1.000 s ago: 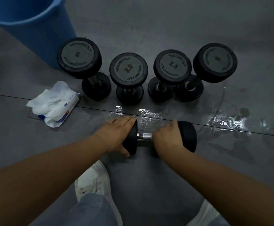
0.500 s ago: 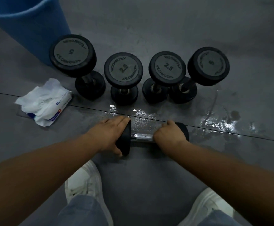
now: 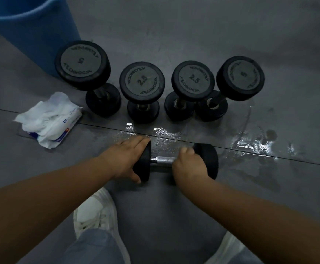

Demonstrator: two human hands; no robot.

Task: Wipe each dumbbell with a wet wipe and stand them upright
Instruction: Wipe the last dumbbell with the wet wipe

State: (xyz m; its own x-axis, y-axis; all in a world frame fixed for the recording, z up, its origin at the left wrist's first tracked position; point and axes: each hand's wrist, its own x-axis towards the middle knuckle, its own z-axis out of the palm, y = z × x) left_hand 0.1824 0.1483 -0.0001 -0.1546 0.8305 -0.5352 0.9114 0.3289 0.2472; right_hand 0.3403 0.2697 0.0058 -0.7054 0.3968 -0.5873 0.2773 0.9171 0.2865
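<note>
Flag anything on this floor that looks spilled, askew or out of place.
A glistening water puddle spreads over the grey floor, beyond and to the right of the black rubber-headed dumbbell lying on its side. The white wet-wipe pack lies open, wipes bunched out untidily. Nothing looks damaged.

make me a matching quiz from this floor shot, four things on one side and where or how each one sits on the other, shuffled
Things:
1. blue bucket
2. wet wipe pack
3. chrome-handled dumbbell
4. leftmost dumbbell marked 5

Places or states:
a. lying on its side, nearest the camera
b. standing on end beside the blue bucket
c. top-left corner of the view
d. flat on the floor, wipes spilling out

Pairs: 1-c, 2-d, 3-a, 4-b
</note>
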